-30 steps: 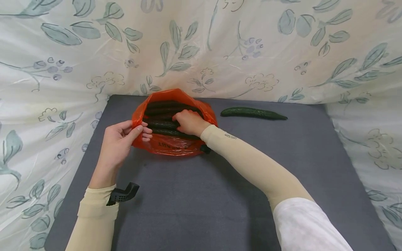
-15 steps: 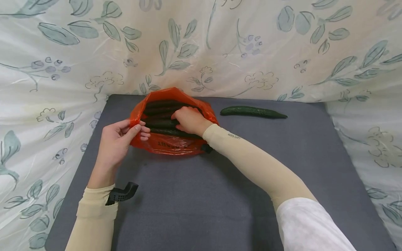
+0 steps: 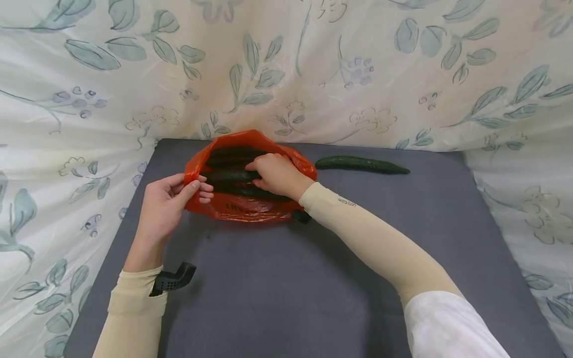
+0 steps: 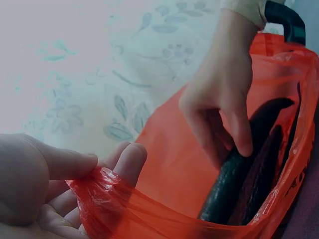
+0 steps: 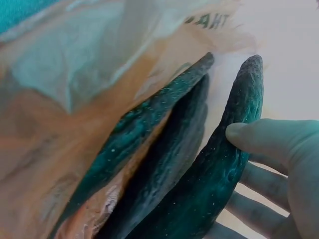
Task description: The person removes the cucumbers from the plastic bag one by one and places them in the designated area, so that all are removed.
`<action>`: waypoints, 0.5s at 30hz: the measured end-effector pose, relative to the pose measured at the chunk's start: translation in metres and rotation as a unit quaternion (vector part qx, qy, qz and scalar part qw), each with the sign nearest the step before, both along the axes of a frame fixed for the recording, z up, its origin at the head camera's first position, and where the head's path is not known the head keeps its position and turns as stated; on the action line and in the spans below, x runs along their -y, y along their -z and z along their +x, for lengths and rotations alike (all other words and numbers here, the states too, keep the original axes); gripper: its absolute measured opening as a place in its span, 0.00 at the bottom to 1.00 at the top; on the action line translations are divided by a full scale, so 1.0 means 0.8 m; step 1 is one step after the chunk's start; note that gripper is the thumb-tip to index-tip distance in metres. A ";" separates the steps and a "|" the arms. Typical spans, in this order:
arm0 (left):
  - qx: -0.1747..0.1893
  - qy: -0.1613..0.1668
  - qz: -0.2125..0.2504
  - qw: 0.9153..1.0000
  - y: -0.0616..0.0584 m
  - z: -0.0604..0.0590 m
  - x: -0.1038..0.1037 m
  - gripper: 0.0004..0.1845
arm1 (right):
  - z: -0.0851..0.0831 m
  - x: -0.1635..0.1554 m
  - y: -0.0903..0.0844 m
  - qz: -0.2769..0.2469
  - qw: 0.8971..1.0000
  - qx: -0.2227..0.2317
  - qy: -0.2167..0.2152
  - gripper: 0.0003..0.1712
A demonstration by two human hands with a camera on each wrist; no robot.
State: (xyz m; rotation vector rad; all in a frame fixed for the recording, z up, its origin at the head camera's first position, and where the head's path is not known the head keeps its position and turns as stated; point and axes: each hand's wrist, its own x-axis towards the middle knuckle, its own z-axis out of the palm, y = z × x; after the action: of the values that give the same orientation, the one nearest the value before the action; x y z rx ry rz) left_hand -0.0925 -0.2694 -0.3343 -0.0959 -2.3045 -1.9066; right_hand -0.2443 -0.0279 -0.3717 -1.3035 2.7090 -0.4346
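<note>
An orange plastic bag lies on the grey table, its mouth open, with several dark green cucumbers inside. My left hand pinches the bag's left rim between thumb and fingers. My right hand reaches into the bag, thumb and fingers curled around one cucumber. Two other cucumbers lie beside it against the bag's wall.
A single cucumber lies loose on the table to the right of the bag, near the back edge. A leaf-patterned cloth hangs behind and along both sides of the table.
My right hand has drawn slightly right and back inside the bag, closing on a cucumber. My left hand keeps its pinch on the rim.
</note>
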 end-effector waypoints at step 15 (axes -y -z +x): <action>0.004 -0.003 -0.048 0.999 -0.005 0.008 0.001 0.19 | 0.040 -0.033 -0.033 -0.030 0.997 -0.064 -0.024 0.23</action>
State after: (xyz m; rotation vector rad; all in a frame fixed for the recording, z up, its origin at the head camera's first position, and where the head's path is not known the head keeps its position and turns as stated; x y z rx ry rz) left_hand -0.0865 -0.2699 -0.3300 -0.0924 -2.3982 -1.7958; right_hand -0.2121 -0.0017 -0.3456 -1.4566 2.7815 -0.4453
